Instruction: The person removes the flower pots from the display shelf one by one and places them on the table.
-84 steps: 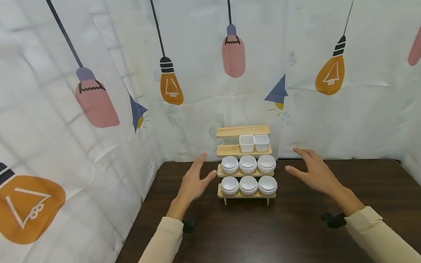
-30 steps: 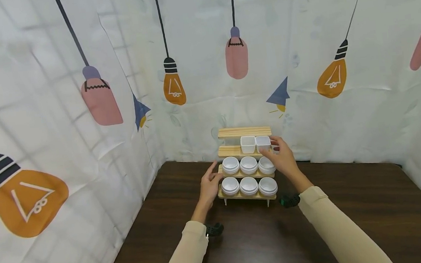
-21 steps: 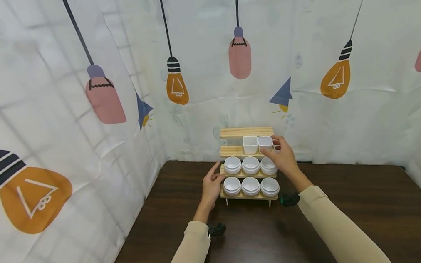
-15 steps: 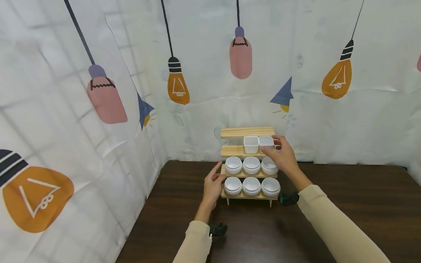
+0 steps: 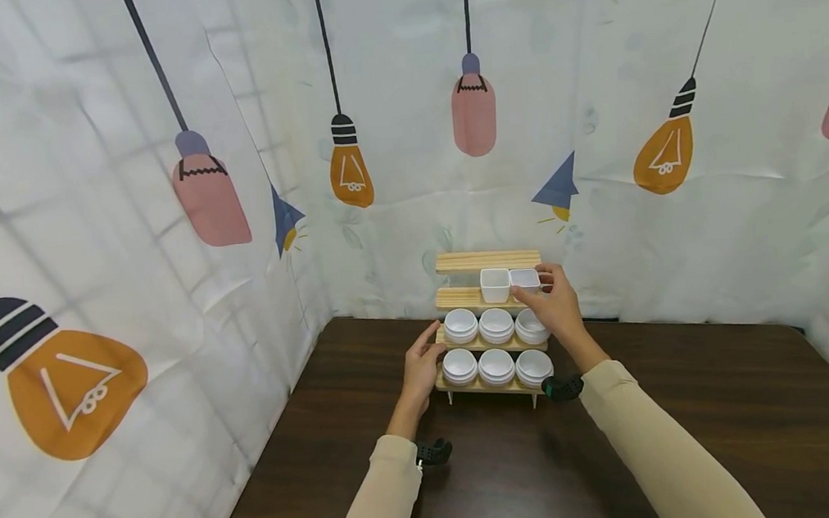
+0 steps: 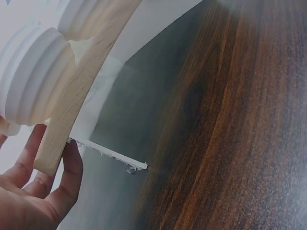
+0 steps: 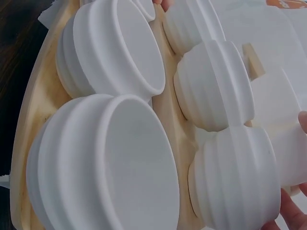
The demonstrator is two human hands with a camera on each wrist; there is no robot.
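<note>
A small wooden tiered rack stands at the back of the table. My left hand is at its left side. In the left wrist view, the fingers of that hand curl round the end of a shelf board. My right hand pinches the right-hand square white bowl on the second tier from the top, thumb in front and fingers at its right side. Beside it sits another square white bowl. Round white bowls fill the two lower tiers; in the right wrist view, ribbed round bowls partly hide the fingers.
The rack's top board holds nothing. Thin white legs lift the rack off the dark wooden table. A white curtain printed with lamps hangs close behind the rack and along the left.
Both hands, held apart at first, have come in to the rack. The left took hold of its left end, the right of the right-hand square bowl. Over the last second they barely move.
</note>
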